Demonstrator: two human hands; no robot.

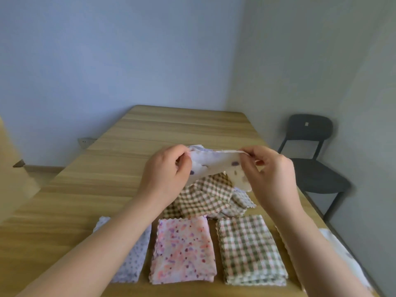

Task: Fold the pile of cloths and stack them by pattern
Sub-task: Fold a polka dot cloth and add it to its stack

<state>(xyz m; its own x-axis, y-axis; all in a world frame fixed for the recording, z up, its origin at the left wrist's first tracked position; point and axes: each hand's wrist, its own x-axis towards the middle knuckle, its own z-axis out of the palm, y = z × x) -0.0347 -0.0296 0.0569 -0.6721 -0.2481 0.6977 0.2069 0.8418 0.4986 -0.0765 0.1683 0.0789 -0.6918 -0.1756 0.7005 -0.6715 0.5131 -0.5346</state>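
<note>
Already folded, nearest row: four spots along the near edge of the table (102, 168). A white cloth with purple dots (134, 262) lies at the left, half under the left forearm. Beside it is a pink speckled cloth (184, 251), then a green checked stack (250, 251) that looks several layers thick.
Far right of that row: a white cloth (338, 249), mostly hidden by the right arm; I cannot tell its pattern or whether it is folded.
Left to fold, just behind the row: a loose pile with a crumpled brown checked cloth (203, 196) on top and pale scalloped edges (242, 202) poking out at its right. How many cloths lie in it I cannot tell.
In hand, above the pile: a white cloth with purple blotches (214, 162), lifted off the table, its top edge stretched between the two hands.
Left hand (167, 170): thumb and curled fingers pinch the left end of that edge.
Right hand (272, 170): pinches the right end the same way.
Progress, to my eye: the sorting by pattern is well begun, one cloth is being squared up for folding, and the pile behind still waits.
Beyond: a dark chair (310, 159) stands by the wall at the right.
</note>
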